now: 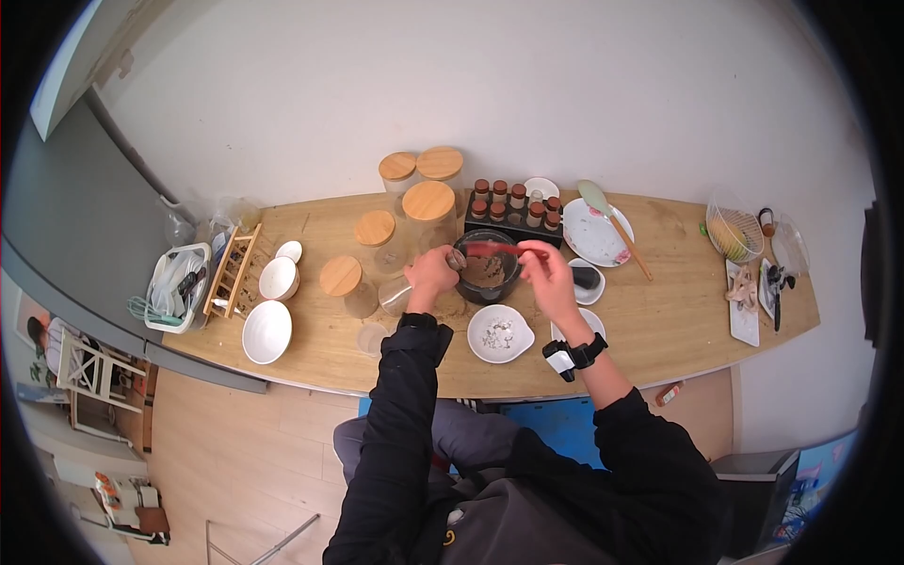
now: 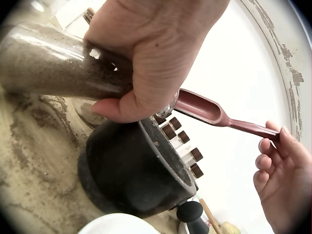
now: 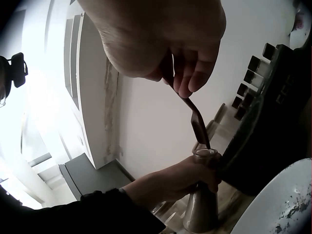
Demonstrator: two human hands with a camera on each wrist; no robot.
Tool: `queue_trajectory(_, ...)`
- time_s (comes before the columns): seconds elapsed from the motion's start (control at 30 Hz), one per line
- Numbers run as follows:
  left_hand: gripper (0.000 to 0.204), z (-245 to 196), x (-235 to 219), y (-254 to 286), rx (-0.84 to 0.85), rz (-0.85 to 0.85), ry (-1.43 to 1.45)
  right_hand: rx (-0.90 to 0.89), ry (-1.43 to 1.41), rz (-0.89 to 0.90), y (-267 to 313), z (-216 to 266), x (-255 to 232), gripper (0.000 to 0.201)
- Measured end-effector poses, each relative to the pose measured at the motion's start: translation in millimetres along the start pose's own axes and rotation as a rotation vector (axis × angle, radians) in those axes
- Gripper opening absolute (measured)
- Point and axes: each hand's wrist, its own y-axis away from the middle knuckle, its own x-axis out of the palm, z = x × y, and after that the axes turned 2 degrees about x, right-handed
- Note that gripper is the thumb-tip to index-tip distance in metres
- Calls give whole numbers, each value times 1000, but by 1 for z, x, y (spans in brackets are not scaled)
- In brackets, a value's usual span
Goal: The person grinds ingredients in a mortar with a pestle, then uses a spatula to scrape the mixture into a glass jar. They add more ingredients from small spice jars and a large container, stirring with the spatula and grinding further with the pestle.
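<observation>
My left hand (image 1: 433,275) grips a clear glass bottle (image 2: 58,63) of grey-brown powder, tilted in the left wrist view. Its mouth is near the rim of a black mortar (image 2: 131,165). Pinched by the handle in my right hand (image 1: 549,282) is a dark red scoop (image 2: 204,109). The scoop's tip reaches the bottle's mouth, and its trough looks bare. Brown powder (image 1: 485,273) lies inside the mortar, under the scoop. A white spouted bowl (image 1: 477,352) with whitish flakes stands in front of the mortar.
Wooden-lidded glass jars (image 1: 375,228) stand left of the mortar. Behind it is a black rack (image 1: 513,229) of brown-capped bottles. A black pestle (image 1: 587,277) sits in a white dish at right, near a floral plate (image 1: 589,247) with a spatula (image 1: 621,231). White bowls (image 1: 267,331) stand far left.
</observation>
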Motion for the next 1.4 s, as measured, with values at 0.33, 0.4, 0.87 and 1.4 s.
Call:
queue_trajectory(0.33, 37, -1, 1, 2, 8, -12, 4, 47, 436, -31, -7, -28, -3, 16)
queue_trajectory(0.4, 37, 0, -1, 1, 3, -10, 1, 173, 294, -9, -4, -33, 2, 20)
queue_trajectory(0.87, 38, 0, 1, -1, -1, -1, -13, 534, -575, -260, 16, -74, 21, 27)
queue_trajectory(1.4, 35, 0, 1, 2, 1, -12, 3, 142, -262, -65, 16, -22, 12, 20)
